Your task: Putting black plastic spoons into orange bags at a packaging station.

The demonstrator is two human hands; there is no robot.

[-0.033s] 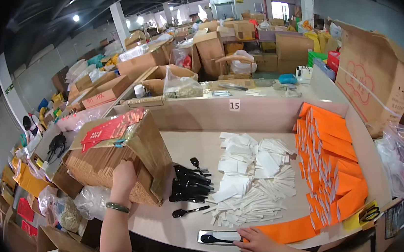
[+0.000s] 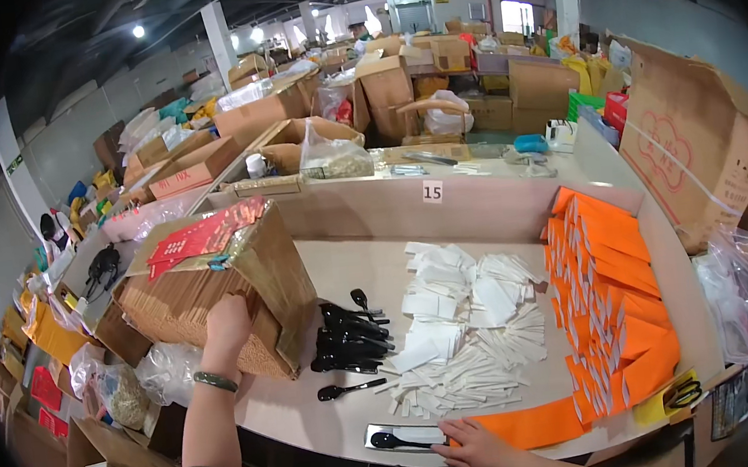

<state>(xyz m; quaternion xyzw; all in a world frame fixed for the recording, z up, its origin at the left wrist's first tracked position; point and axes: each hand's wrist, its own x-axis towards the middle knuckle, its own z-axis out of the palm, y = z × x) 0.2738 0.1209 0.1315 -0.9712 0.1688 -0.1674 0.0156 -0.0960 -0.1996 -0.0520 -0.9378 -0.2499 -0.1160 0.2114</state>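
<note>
My left hand (image 2: 229,326), with a dark bangle at the wrist, reaches into the open side of a tilted cardboard box (image 2: 283,266) packed with thin brown pieces (image 2: 167,305). Its fingers look curled, but their tips and anything between them are hidden. At the front edge, my right hand (image 2: 476,444) lies with fingers spread on the left end of an orange strip (image 2: 535,425). Just left of those fingers, a black spoon (image 2: 387,441) rests on a white, flat piece. Another black spoon (image 2: 349,389) lies near a pile of several black spoons (image 2: 348,336).
White slips and small packets (image 2: 467,333) are heaped mid-table. Overlapping orange strips (image 2: 613,299) fill the right side, near black-handled scissors (image 2: 683,394). Red printed sheets (image 2: 206,237) lie on the box. Low partitions (image 2: 371,202) border the table; a large carton (image 2: 684,146) stands right.
The view has shifted very slightly. Both hands and the things on the table keep their places.
</note>
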